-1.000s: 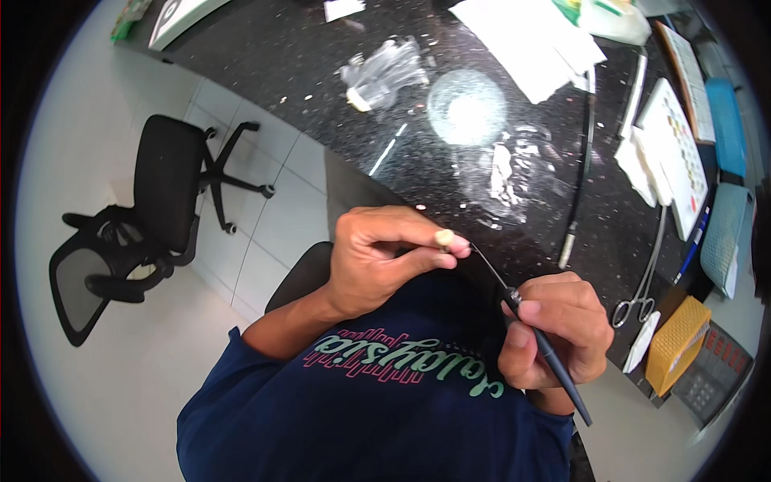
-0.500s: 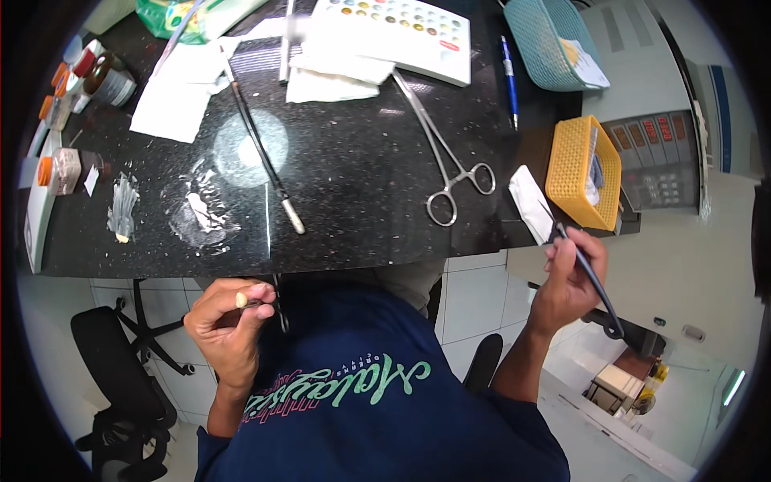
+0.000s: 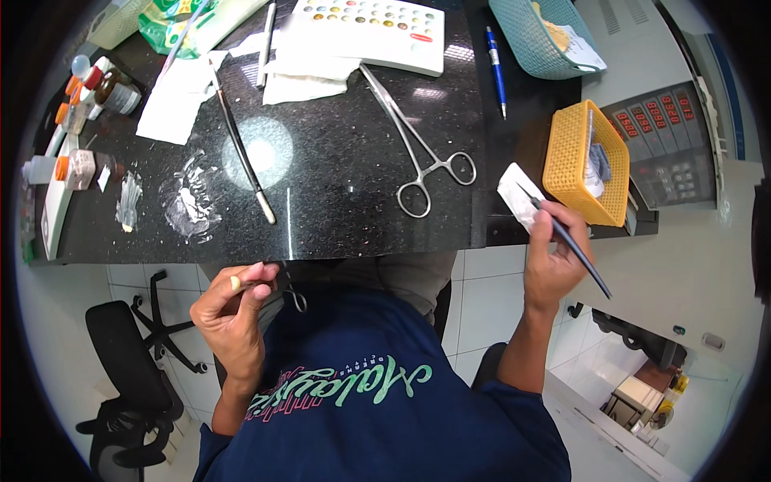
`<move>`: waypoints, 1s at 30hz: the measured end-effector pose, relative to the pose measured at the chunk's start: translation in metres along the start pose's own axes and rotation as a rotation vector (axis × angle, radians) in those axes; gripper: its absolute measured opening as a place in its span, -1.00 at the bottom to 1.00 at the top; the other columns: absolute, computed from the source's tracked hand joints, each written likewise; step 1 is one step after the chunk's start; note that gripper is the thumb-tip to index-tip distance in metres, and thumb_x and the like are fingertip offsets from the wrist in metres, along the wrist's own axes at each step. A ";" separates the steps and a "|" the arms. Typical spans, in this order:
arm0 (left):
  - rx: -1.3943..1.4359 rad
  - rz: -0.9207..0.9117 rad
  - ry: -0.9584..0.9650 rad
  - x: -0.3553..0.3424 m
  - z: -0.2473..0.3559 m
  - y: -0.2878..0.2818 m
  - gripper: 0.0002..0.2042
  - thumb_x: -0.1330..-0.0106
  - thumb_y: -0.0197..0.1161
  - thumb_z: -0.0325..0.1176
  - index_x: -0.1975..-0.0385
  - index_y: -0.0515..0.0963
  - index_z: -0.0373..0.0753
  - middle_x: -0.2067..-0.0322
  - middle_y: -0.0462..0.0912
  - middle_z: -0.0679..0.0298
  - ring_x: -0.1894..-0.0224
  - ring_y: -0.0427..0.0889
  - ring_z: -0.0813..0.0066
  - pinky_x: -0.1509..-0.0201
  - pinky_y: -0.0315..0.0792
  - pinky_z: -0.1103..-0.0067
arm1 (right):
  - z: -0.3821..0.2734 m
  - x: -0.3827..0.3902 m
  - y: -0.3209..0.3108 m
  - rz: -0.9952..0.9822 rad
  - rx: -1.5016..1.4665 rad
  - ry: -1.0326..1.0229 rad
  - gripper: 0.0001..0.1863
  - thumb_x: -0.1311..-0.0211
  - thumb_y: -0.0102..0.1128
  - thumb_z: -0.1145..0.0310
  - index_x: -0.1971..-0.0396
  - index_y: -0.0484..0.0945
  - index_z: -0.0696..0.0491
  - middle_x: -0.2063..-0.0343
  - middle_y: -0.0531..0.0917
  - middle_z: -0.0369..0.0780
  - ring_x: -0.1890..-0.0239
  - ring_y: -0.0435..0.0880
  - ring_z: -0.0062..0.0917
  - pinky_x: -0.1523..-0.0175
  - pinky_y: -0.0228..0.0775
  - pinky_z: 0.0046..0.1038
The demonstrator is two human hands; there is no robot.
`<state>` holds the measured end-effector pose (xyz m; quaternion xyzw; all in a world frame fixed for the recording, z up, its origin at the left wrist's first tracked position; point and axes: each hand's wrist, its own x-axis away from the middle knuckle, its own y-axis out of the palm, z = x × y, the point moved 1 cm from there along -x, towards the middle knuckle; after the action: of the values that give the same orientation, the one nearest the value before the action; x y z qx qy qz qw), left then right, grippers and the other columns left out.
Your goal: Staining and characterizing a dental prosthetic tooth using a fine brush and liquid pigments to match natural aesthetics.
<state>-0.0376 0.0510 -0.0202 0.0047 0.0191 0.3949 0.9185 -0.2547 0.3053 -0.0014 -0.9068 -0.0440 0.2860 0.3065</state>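
My left hand (image 3: pixel 229 325) is closed around a slim metal clamp; one finger loop (image 3: pixel 290 284) of it shows beyond my fingers, near my shirt. A small cream-coloured, tooth-like piece (image 3: pixel 235 283) sticks up beside my index finger and seems to sit on the tool's end. On the right, my right hand (image 3: pixel 554 261) pinches a fine brush with a dark handle (image 3: pixel 580 255). Its thin tip lies over a folded white tissue (image 3: pixel 511 191) at the counter's front edge. Whether the tip presses on the tissue, I cannot tell.
On the black counter (image 3: pixel 337 161) lie scissor-like forceps (image 3: pixel 430 168), another brush (image 3: pixel 235 140) and a blue pen (image 3: pixel 496 72). A white shade palette (image 3: pixel 377 40) is at the back. Yellow (image 3: pixel 582 185) and teal (image 3: pixel 534 48) baskets stand right; bottles (image 3: pixel 116 92) and white smears (image 3: pixel 191 205) left.
The whole view has shifted a little. My right hand has moved slightly up and left, with the brush tip further over the tissue. My left hand keeps its hold, almost still.
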 end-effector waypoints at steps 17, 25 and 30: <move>0.111 -0.053 -0.045 -0.008 -0.009 0.003 -0.85 -0.05 0.29 -0.71 0.38 0.64 -0.39 0.36 0.66 0.04 0.29 0.69 0.32 0.19 0.61 0.56 | -0.123 -0.004 0.096 -0.554 -1.014 -0.373 -0.77 0.08 0.24 0.61 0.33 0.52 0.29 0.57 0.58 -0.12 0.63 0.59 -0.47 0.50 0.46 -0.56; 0.046 -0.067 0.012 -0.012 -0.005 0.001 -0.88 -0.06 0.32 -0.61 0.39 0.67 -0.31 0.40 0.70 0.16 0.38 0.69 0.48 0.31 0.58 0.66 | -0.132 0.000 0.114 -0.627 -0.869 -0.465 -0.82 0.05 0.11 0.53 0.36 0.47 0.19 0.61 0.54 -0.18 0.64 0.53 -0.51 0.51 0.30 -0.59; 0.024 -0.093 0.033 -0.013 -0.004 0.000 -0.90 -0.07 0.32 -0.63 0.40 0.65 -0.35 0.40 0.68 0.07 0.41 0.70 0.45 0.31 0.61 0.66 | -0.133 0.000 0.115 -0.641 -0.857 -0.483 -0.80 0.09 0.11 0.55 0.37 0.47 0.19 0.63 0.54 -0.17 0.66 0.51 -0.51 0.52 0.32 -0.59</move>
<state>-0.0467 0.0412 -0.0237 0.0081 0.0391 0.3517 0.9353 -0.1932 0.1419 0.0176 -0.8006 -0.4962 0.3342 -0.0348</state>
